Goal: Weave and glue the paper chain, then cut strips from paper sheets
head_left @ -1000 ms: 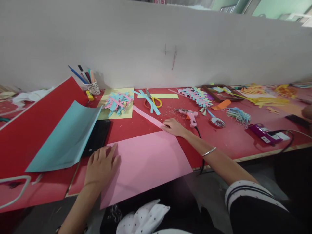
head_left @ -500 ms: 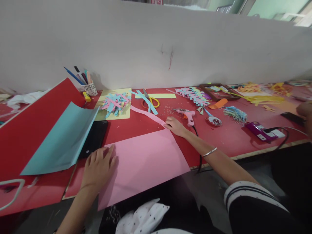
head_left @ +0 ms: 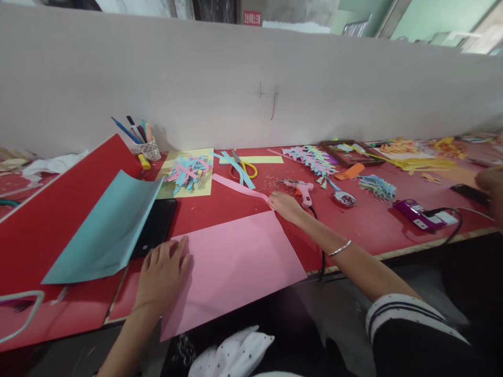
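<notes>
A large pink paper sheet (head_left: pixel 236 262) lies at the table's front, its near edge hanging over. My left hand (head_left: pixel 165 267) rests flat on the sheet's left edge, fingers stretched and holding nothing. By the sheet's far right corner, my right hand (head_left: pixel 286 206) pinches the end of a pink paper strip (head_left: pixel 241 189), which runs away to the left. Scissors (head_left: pixel 250 169) with yellow and red handles lie beyond the strip, partly under blue paper strips (head_left: pixel 238 170). To the right of my right hand is a pink glue gun (head_left: pixel 302 189).
At left, a blue sheet (head_left: pixel 106 230) leans over a black device (head_left: pixel 155 228). Cut paper pieces (head_left: pixel 188 173) lie on yellow paper. A pen cup (head_left: pixel 149 150) stands behind. Rightward are a spoon-shaped piece (head_left: pixel 343 197), a purple power strip (head_left: pixel 418 214) and another person's hand (head_left: pixel 491 180).
The view has tilted up slightly, so the table sits lower in the picture. Both hands stay nearly where they were; the pink strip is still in my right fingers.
</notes>
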